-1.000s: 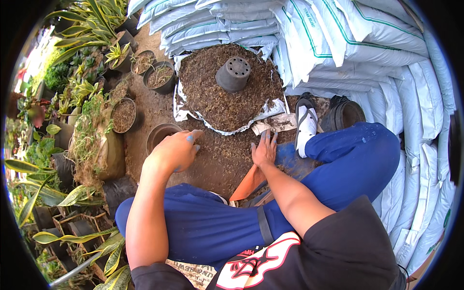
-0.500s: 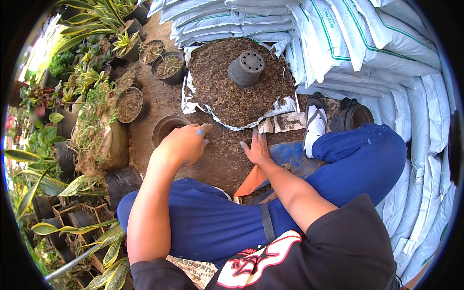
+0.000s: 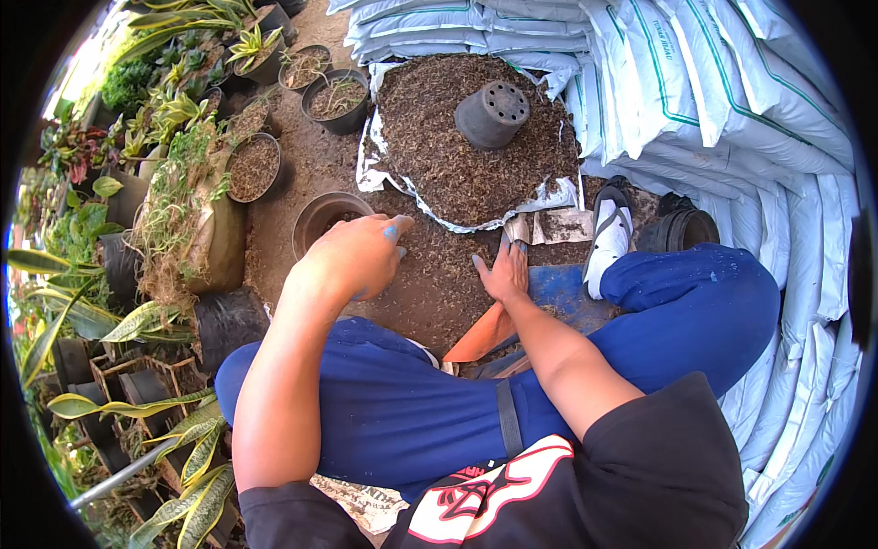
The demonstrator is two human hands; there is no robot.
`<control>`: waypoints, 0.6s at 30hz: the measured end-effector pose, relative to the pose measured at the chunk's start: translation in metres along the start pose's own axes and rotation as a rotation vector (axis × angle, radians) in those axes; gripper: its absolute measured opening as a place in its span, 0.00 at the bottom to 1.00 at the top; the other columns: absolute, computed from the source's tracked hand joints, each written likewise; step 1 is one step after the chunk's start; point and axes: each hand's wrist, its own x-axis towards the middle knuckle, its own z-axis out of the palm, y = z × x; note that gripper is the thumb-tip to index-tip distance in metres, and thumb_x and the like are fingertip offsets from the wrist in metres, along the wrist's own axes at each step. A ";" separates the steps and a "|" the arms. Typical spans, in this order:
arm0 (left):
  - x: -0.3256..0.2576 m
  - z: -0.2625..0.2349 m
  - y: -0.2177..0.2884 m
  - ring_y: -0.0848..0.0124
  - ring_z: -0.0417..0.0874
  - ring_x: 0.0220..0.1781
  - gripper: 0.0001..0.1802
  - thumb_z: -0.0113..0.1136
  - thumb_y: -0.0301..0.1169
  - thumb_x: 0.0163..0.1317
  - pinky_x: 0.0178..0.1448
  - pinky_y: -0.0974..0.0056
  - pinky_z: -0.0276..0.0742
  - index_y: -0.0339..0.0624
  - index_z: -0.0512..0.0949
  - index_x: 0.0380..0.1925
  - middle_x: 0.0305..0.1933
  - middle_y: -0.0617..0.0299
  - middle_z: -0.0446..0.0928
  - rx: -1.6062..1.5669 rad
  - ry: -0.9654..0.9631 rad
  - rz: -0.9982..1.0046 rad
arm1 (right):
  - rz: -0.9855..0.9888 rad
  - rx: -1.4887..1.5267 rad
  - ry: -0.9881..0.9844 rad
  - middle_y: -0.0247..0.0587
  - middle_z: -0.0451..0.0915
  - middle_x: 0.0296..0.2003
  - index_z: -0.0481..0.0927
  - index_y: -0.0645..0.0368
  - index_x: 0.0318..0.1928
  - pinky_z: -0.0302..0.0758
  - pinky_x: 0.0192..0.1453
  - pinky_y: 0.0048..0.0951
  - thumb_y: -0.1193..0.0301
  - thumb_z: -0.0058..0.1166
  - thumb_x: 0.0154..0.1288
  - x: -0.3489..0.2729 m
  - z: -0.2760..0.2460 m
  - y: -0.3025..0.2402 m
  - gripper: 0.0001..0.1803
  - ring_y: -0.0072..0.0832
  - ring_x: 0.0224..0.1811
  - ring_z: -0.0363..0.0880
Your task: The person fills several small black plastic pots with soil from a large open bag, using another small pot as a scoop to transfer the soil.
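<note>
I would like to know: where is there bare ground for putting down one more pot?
There is a free patch of ground between the brown pot, soil heap and black pots. Another, with loose soil, lies between the left hand and right hand. It is crowded at left with plants, at right with sacks.

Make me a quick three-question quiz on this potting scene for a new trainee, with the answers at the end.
1. What rests upside down on the soil mound?
2. True or false: the pale plastic sacks are stacked only to the left of that mound.
3. Which is nearer the round brown pot on the ground: the left hand or the right hand?

Key:
1. A black plastic pot, its holed base facing up.
2. False; they are stacked beyond the mound and to its right.
3. The left hand.
</note>
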 end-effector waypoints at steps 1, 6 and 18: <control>-0.001 0.001 -0.001 0.45 0.78 0.65 0.26 0.51 0.30 0.70 0.70 0.46 0.73 0.43 0.71 0.68 0.62 0.42 0.79 0.001 0.001 -0.014 | -0.004 -0.004 -0.014 0.66 0.58 0.74 0.52 0.67 0.77 0.50 0.83 0.50 0.42 0.57 0.68 0.001 -0.003 -0.005 0.53 0.58 0.78 0.54; -0.001 0.005 -0.009 0.46 0.79 0.65 0.26 0.52 0.30 0.70 0.70 0.47 0.74 0.44 0.71 0.69 0.62 0.43 0.79 0.020 0.023 -0.027 | -0.069 -0.050 -0.011 0.64 0.55 0.76 0.51 0.67 0.78 0.47 0.85 0.49 0.40 0.54 0.70 0.003 0.003 -0.020 0.53 0.53 0.80 0.52; 0.000 0.004 -0.009 0.46 0.79 0.64 0.26 0.52 0.30 0.69 0.69 0.46 0.75 0.43 0.72 0.68 0.61 0.44 0.80 0.020 0.031 -0.008 | -0.474 -0.079 -0.060 0.54 0.53 0.79 0.54 0.61 0.79 0.43 0.87 0.46 0.46 0.55 0.71 -0.007 0.006 -0.023 0.47 0.45 0.83 0.46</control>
